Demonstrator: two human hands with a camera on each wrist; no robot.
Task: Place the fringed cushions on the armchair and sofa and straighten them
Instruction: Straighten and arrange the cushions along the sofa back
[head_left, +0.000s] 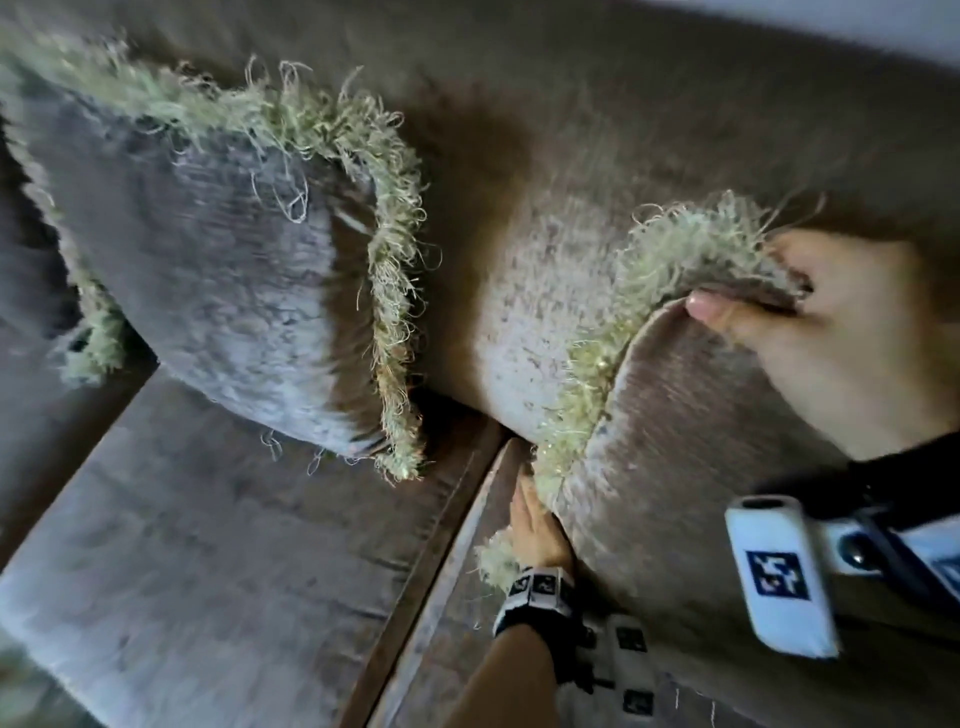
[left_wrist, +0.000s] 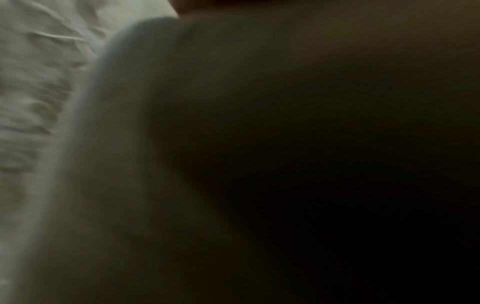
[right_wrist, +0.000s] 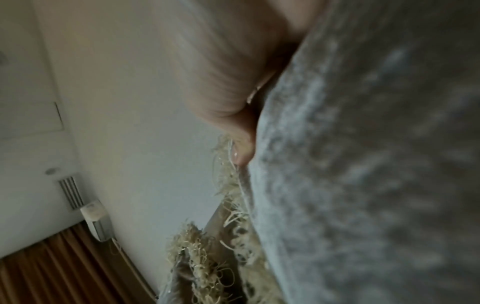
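Two grey velvet cushions with pale straw-coloured fringe stand on a brown sofa (head_left: 234, 545). The left cushion (head_left: 208, 270) leans untouched against the backrest (head_left: 571, 130). My right hand (head_left: 737, 312) pinches the top corner of the right cushion (head_left: 701, 441), thumb in front and fingers behind. My left hand (head_left: 530, 514) lies flat with straight fingers against that cushion's lower left edge, by the fringe (head_left: 576, 395). In the right wrist view a finger (right_wrist: 233, 92) presses the cushion fabric (right_wrist: 363, 164). The left wrist view is dark, showing only blurred fringe (left_wrist: 26, 102) and fabric (left_wrist: 130, 123).
A seam (head_left: 447, 545) between two seat cushions runs just left of my left hand. A pale wall (right_wrist: 130, 102), a wall vent (right_wrist: 71, 193) and a brown curtain (right_wrist: 52, 267) lie beyond the sofa in the right wrist view.
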